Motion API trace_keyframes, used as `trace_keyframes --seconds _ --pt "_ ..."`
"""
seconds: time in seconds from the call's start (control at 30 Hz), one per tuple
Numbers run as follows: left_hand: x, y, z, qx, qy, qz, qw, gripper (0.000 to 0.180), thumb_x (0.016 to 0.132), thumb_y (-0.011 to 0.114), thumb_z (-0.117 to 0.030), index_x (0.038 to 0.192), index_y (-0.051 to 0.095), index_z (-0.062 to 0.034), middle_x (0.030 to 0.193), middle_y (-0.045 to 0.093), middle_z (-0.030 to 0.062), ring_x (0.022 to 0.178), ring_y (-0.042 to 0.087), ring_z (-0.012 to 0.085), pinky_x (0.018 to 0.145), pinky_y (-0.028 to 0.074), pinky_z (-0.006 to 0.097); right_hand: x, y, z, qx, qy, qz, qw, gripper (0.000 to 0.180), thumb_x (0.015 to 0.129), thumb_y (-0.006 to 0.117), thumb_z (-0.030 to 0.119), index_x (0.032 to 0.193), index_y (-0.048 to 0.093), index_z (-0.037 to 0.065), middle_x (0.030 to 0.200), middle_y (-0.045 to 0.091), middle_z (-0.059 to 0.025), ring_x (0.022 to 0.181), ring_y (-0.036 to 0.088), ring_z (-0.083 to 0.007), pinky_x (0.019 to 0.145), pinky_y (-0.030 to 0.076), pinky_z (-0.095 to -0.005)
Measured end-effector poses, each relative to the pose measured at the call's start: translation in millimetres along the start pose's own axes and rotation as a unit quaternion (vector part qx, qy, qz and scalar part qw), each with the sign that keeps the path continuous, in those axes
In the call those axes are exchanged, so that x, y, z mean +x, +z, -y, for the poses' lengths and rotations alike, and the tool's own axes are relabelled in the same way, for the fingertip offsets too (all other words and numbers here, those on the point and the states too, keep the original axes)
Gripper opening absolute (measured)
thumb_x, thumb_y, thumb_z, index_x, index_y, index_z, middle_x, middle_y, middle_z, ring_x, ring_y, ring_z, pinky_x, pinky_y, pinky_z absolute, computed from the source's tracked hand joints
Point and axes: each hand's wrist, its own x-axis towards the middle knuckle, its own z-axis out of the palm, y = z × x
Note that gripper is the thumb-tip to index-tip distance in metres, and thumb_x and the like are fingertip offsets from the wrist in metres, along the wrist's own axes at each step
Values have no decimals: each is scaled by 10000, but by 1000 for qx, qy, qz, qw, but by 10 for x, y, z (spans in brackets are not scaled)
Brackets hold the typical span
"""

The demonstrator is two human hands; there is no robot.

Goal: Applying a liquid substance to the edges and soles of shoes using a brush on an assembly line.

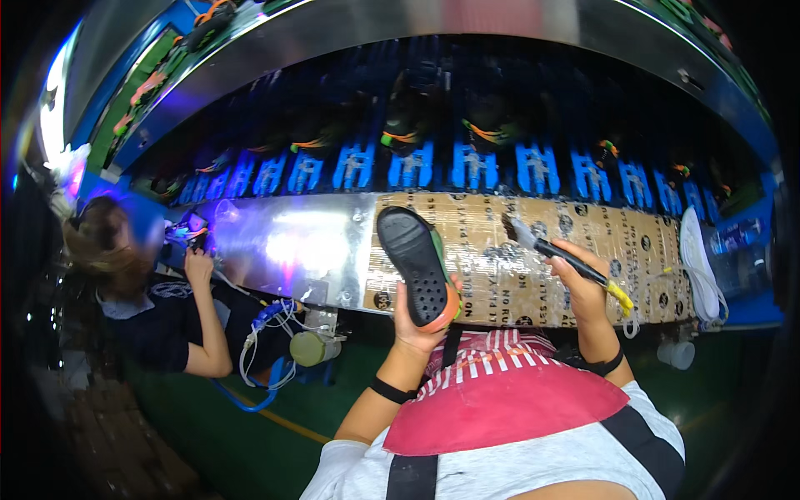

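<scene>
My left hand (412,332) is wrapped round the heel end of a shoe sole (410,257), held tilted up over the bench. The sole is black, with a cluster of holes in its heel, and has orange and green along its side. In my right hand (587,287) is a brush (568,252) with a dark handle and a yellow end. Its bristles point up and left, apart from the sole. Printed brown cardboard (500,279) covers the bench beneath both hands.
Blue holders (473,167) bearing dark and orange pieces line the bench's far side. A bare metal surface (312,237) adjoins the cardboard. At left, a person (187,325) works beside tangled cables and a yellowish container (307,349). A white curved piece (698,267) stands at right.
</scene>
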Motion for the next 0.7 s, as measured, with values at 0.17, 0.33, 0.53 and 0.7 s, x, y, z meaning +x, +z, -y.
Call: trace_keyframes --seconds 0.17,0.33,0.53,0.7 --pt "-25 170 -4 52 7 30 998 682 845 389 -591 1187 471 -7 1158 502 210 1051 501 341 885 442 428 16 75 158 24 -11 29 999 241 759 667 52 988 644 -17 808 656 -69 681 569 -71 612 442 -190" --pt "40 316 65 126 22 77 989 585 865 383 -521 1170 498 -35 1113 543 196 950 572 331 810 487 426 92 310 461 -41 -207 158 965 224 707 680 43 922 655 -16 730 650 -102 584 605 -137 518 464 -244" --pt "76 337 233 176 2 49 983 556 857 458 -517 1212 488 -90 1201 528 99 1079 520 239 950 401 371 160 620 556 -129 -411 89 898 252 647 695 28 889 637 -6 650 588 -100 519 571 -217 473 447 -291" --pt "33 117 268 165 -49 7 985 528 881 462 -478 1248 425 -100 1199 510 79 1085 517 219 931 431 359 153 874 465 -226 -419 27 879 208 691 639 114 870 593 20 705 549 -80 662 573 -233 548 465 -322"
